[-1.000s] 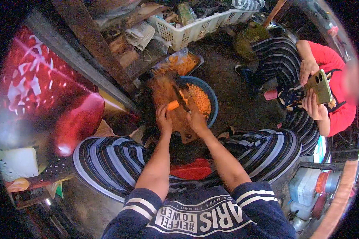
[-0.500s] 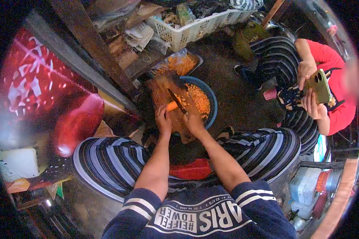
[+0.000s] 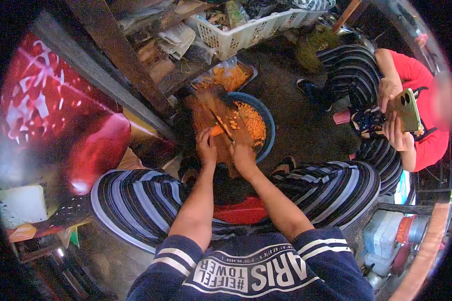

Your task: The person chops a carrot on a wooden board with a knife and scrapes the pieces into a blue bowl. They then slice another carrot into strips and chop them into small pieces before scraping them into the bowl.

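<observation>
My left hand (image 3: 206,147) is closed on an orange carrot piece (image 3: 217,131) lying on a wooden cutting board (image 3: 203,108). In my right hand (image 3: 243,155) is a knife (image 3: 223,125), its dark blade slanting up and left across the board, against the carrot's right end. Small orange cubes (image 3: 231,119) lie on the board right of the blade. The board rests partly over a blue basin (image 3: 272,131) that holds many diced orange pieces (image 3: 253,125). Behind the board, a bag of larger orange pieces (image 3: 228,76) sits in a tray.
At the right, another person (image 3: 406,75) in a red top holds a phone (image 3: 405,111) with both hands. A white plastic crate (image 3: 231,42) stands at the back. A wooden beam (image 3: 120,50) runs on the left. Plastic containers (image 3: 384,233) are at the lower right.
The knife and my right hand have shifted slightly on the board, and the blade now sits at the carrot's end. The whole view has moved a little.
</observation>
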A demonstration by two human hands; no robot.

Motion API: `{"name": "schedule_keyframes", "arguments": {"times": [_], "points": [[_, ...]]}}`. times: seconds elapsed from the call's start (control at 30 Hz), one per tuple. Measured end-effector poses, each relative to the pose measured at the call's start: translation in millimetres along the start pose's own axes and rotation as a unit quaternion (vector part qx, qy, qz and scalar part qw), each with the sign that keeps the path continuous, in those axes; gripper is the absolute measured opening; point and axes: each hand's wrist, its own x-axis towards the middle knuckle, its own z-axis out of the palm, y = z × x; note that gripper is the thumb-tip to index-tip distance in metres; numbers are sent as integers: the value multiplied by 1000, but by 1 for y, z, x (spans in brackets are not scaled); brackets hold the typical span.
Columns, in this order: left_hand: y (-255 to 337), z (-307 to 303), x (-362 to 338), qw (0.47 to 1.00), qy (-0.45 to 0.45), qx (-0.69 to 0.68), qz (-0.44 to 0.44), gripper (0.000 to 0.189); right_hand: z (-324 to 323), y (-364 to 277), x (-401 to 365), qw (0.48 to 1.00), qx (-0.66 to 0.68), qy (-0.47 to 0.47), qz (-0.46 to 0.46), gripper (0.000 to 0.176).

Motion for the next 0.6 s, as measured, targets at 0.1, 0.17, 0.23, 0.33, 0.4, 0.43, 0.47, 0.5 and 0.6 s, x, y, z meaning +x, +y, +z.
{"name": "schedule_keyframes", "arguments": {"times": [0.1, 0.17, 0.23, 0.33, 0.4, 0.43, 0.47, 0.5, 0.6], "points": [[1, 0, -2, 1000, -1, 3, -17, 24, 23, 10, 2, 998, -63, -12, 2, 30], [4, -1, 1, 1000, -3, 0, -25, 24, 31, 17, 7, 995, -91, 14, -26, 30], [0, 1, 2, 1000, 6, -23, 18, 24, 24, 18, 12, 1000, -4, -12, 23, 28], [6, -5, 1, 999, -23, 14, -17, 24, -2, 16, 10, 984, 141, 88, -71, 27], [3, -3, 3, 1000, -16, -1, -13, 24, -10, 13, 7, 993, 120, 14, -7, 29], [1, -1, 2, 1000, -10, -16, -9, 24, -5, 16, 7, 997, 72, -7, -19, 30], [-2, 0, 1, 1000, -11, -17, -10, 24, 0, 18, 8, 999, 24, -27, -33, 31], [0, 0, 2, 1000, -10, -8, -7, 23, 5, 17, 5, 999, 23, -28, -32, 31], [3, -3, 1, 1000, -13, -2, -18, 22, 24, 13, -5, 999, -38, -37, -6, 30]]}}
